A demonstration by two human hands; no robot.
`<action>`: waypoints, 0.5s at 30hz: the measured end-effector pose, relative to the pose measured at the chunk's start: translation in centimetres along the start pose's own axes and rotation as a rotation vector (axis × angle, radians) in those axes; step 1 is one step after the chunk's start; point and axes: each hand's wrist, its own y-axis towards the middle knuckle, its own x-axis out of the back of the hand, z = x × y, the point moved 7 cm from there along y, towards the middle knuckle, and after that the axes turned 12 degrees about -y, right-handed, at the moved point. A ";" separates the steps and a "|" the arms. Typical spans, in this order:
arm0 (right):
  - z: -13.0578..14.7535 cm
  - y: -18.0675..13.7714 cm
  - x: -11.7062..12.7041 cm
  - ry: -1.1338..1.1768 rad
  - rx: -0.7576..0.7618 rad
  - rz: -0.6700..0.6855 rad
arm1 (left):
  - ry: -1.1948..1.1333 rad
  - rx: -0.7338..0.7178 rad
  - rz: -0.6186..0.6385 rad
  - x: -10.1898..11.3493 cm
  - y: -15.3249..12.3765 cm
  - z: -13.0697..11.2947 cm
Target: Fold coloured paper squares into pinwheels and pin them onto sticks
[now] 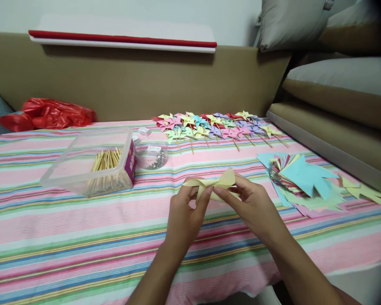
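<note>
Between my two hands is a pale yellow paper pinwheel (227,178), its blades curled in toward the middle. My left hand (186,212) pinches it from the left, thumb against the centre. From the other side my right hand (254,203) grips it, with thumb and fingers closed on the folded paper. Both thumb tips nearly meet at the pinwheel's centre. The paper is held above the striped cloth (114,228). Whether a pin sits at the centre is too small to tell.
A clear plastic box (66,169) of wooden sticks (108,161) stands left, beside a round clear container (157,159) with small metal pieces. Finished pinwheels (206,123) lie at the back. Cut paper sheets (307,173) are piled right, near stacked cushions (339,93). A red plastic bag (53,114) lies back left.
</note>
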 end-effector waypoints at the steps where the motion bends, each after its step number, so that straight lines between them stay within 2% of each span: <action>1: 0.0 0.0 0.0 -0.025 0.014 -0.004 | 0.009 0.002 0.002 0.0 0.0 0.0; 5: 0.0 0.2 0.0 -0.093 0.029 -0.025 | -0.005 0.063 -0.005 0.1 0.0 0.6; 11: -0.4 0.5 -1.5 0.102 -0.074 0.135 | -0.073 0.114 0.032 0.4 0.3 1.0; 15: -0.5 0.7 -2.3 0.218 -0.149 0.159 | -0.104 0.108 0.054 0.7 0.5 0.6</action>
